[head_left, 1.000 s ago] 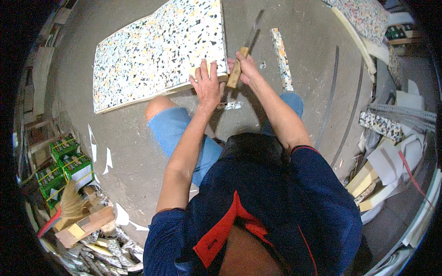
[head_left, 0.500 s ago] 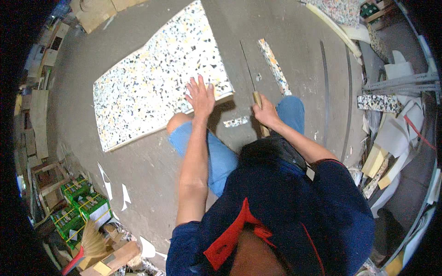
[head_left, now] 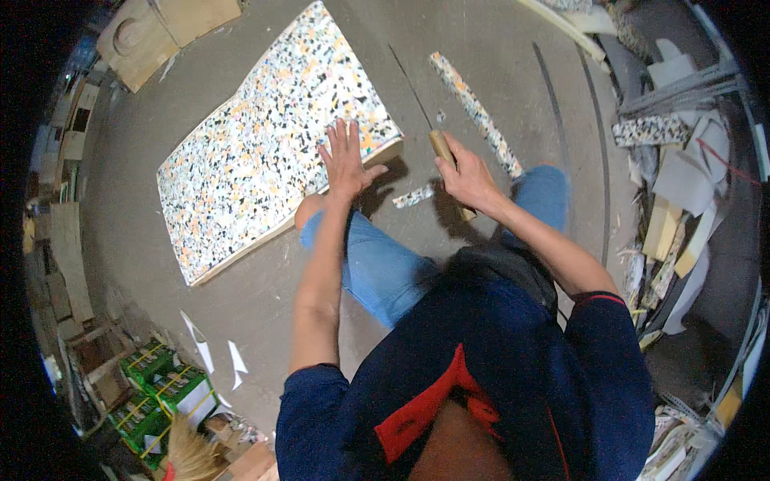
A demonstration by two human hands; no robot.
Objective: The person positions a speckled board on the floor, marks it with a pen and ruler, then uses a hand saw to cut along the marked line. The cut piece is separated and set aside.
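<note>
A thick slab of speckled foam (head_left: 249,152), white with black and orange flecks, lies flat on the floor ahead and to my left. My left hand (head_left: 346,170) rests on its near right edge, fingers spread and thumb out to the side. To the right of the slab, my right hand (head_left: 473,178) is wrapped round the wooden handle of a long, thin-bladed knife (head_left: 414,90). The blade points forward and slightly left, apart from the slab. Right of the blade lies a long strip of the same foam (head_left: 476,114); a small foam offcut (head_left: 413,197) sits between my hands.
My bent knees flank the offcut. Green strapped packs (head_left: 164,385) and a straw broom (head_left: 192,453) stand at lower left, near white scraps (head_left: 237,362). Wooden boards (head_left: 132,40) lie at far left. Foam and sheet scraps (head_left: 686,172) pile along the right side.
My left thumb has spread away from the fingers. My right hand, with the knife, has shifted slightly forward, and my right knee has moved outward to the right. The view has tilted a little.
</note>
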